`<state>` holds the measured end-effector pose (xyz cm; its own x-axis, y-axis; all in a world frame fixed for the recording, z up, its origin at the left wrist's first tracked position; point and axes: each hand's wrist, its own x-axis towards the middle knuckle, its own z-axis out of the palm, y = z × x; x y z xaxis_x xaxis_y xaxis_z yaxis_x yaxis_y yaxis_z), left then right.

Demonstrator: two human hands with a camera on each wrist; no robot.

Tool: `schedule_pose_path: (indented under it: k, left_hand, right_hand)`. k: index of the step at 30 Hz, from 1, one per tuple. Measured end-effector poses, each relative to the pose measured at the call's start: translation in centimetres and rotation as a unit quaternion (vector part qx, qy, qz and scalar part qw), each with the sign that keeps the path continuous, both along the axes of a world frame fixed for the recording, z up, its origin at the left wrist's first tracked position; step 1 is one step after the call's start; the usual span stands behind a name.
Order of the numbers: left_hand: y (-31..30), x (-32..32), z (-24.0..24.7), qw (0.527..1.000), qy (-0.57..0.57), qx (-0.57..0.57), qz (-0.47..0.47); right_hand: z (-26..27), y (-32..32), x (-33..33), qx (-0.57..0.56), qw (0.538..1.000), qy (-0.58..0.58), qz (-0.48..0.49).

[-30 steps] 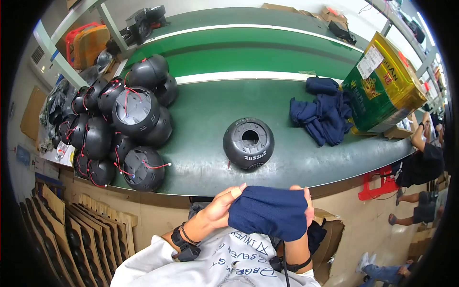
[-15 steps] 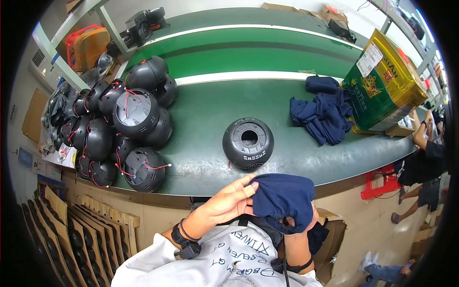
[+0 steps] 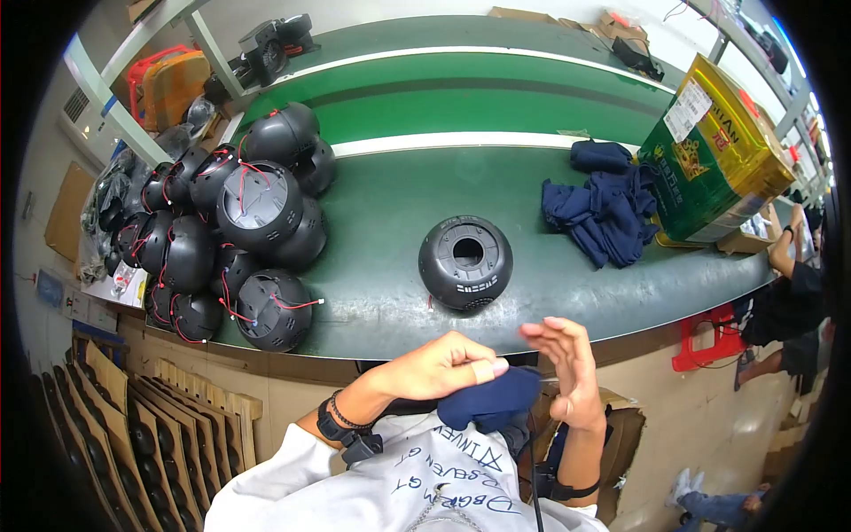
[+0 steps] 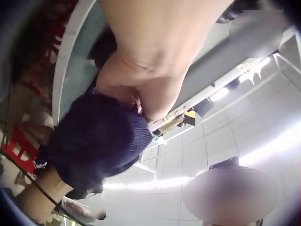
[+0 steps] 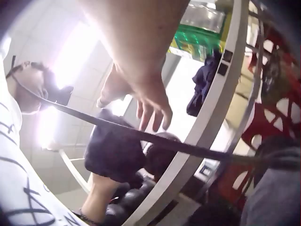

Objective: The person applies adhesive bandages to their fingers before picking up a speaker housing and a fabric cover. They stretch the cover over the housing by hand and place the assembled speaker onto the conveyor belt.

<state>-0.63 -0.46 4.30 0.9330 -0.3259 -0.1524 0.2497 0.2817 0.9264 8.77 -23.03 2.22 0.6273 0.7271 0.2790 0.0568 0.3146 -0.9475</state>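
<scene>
My L hand [image 3: 439, 368] pinches the dark-blue knit cloth [image 3: 489, 397]; R hand [image 3: 572, 372] open just beside it. Round black plastic housing [image 3: 466, 262] on bench beyond both hands.

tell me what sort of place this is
Probably a small assembly workshop: a long green workbench bears a heap of round black plastic housings with red wires, and brown cardboard sheets holding rows of black round parts stand on the floor beside it.
</scene>
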Motion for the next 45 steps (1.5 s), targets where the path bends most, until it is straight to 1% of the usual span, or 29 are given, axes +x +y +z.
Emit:
schedule_pose_path:
  k: [1,2,3,4,5,7,8,9,11,13,15,16,17,18,19,20,21,23,25,26,28,31,32,36,38,39,41,43,45]
  left_hand:
    - [0.0,0.0,0.6,0.996,-0.022,0.085,-0.033]
    - [0.1,0.2,2.1,0.983,-0.017,0.172,-0.059]
    - [0.0,-0.2,2.6,0.983,-0.016,0.172,-0.059]
    - [0.2,-0.5,2.9,0.973,-0.053,0.218,-0.055]
    - [0.5,-0.6,3.1,0.959,-0.092,0.264,-0.049]
    - [2.0,-0.5,1.5,0.942,-0.232,0.214,-0.112]
    - [1.8,-0.8,1.3,0.967,-0.186,0.150,-0.092]
    - [1.5,-1.3,1.1,0.984,-0.140,0.086,-0.071]
    - [1.3,-1.4,-1.9,0.981,-0.150,0.087,-0.083]
    - [1.3,-1.4,-2.8,0.972,-0.174,0.112,-0.113]
    - [1.9,-2.0,-2.1,0.985,-0.107,0.035,-0.129]
    - [2.4,-2.1,-1.5,0.985,-0.107,0.035,-0.129]
    - [3.1,-2.2,-0.8,0.991,-0.068,0.014,-0.116]
    - [3.6,-2.2,0.0,0.994,-0.029,-0.008,-0.102]
    - [3.9,-1.9,0.7,0.994,-0.038,0.065,-0.075]
    - [3.6,-0.9,1.2,0.929,-0.229,0.273,0.099]
    - [3.5,-0.4,1.2,0.864,-0.271,0.370,0.205]
    - [3.3,1.4,2.5,0.749,-0.254,0.538,0.292]
    - [3.0,3.6,0.8,0.679,-0.222,0.633,0.298]
    - [3.1,4.0,0.3,0.678,-0.222,0.634,0.299]
    - [3.2,4.8,-0.2,0.757,-0.200,0.580,0.225]
    - [2.5,2.3,-0.1,0.782,-0.228,0.558,0.157]
    - [2.2,1.4,-0.3,0.775,-0.254,0.561,0.140]
    - [1.4,-0.4,-0.1,0.805,-0.255,0.524,0.111]
    - [1.3,-1.0,0.3,0.776,-0.265,0.562,0.110]
    - [1.4,-1.7,1.1,0.778,-0.262,0.561,0.109]
    - [1.7,-3.5,2.8,0.800,-0.368,0.470,0.066]
    - [1.0,-5.0,2.9,0.856,-0.372,0.355,-0.050]
    - [1.1,-5.7,1.9,0.872,-0.338,0.315,-0.161]
  right_hand:
    - [0.9,0.0,0.1,0.009,0.999,-0.007,0.030]
    - [2.1,0.1,-0.3,-0.074,0.995,-0.036,0.058]
    - [3.1,0.2,-0.8,-0.156,0.982,-0.064,0.085]
    - [3.4,0.4,-1.4,-0.224,0.971,-0.066,0.057]
    - [2.5,-0.1,-1.0,-0.214,0.972,-0.079,0.057]
    - [2.3,-1.1,-0.2,-0.162,0.978,-0.078,0.107]
    - [0.8,-1.5,0.2,-0.076,0.985,-0.066,0.142]
    - [0.6,-1.5,-0.2,-0.077,0.985,-0.065,0.143]
    - [0.1,-1.2,-1.2,0.073,0.977,0.138,0.147]
    - [0.0,-2.1,-0.8,0.086,0.965,0.178,0.173]
    - [1.4,-3.0,-0.7,-0.045,0.965,0.164,0.201]
    - [2.1,-3.2,-0.3,-0.131,0.965,0.089,0.210]
    - [3.0,-3.0,-0.2,-0.130,0.965,0.089,0.211]
    - [4.0,-2.8,-0.2,-0.200,0.962,-0.011,0.187]
    - [4.4,-2.6,-0.1,-0.267,0.944,-0.113,0.160]
    - [3.3,-3.3,0.0,-0.319,0.929,-0.130,0.135]
    - [3.2,-3.4,0.0,-0.319,0.929,-0.130,0.133]
    - [3.2,-3.3,0.2,-0.257,0.948,-0.162,0.093]
    - [3.0,-3.4,0.3,-0.253,0.942,-0.194,0.101]
    - [3.7,-3.5,0.2,-0.266,0.933,-0.219,0.104]
    - [4.0,-4.1,0.0,-0.276,0.925,-0.241,0.101]
    - [3.4,-6.5,-0.6,-0.283,0.938,-0.187,0.074]
    - [3.4,-7.0,-0.7,-0.267,0.943,-0.178,0.084]
    - [3.3,-7.0,-0.9,-0.233,0.948,-0.165,0.140]
    - [3.0,-6.6,-1.1,-0.221,0.939,-0.169,0.202]
    - [2.9,-6.3,-1.1,-0.221,0.939,-0.165,0.203]
    - [3.2,-5.2,-1.0,-0.171,0.910,-0.221,0.306]
    - [3.6,-4.2,-1.7,-0.136,0.909,-0.223,0.325]
    - [4.1,-3.0,-2.1,-0.094,0.896,-0.246,0.357]
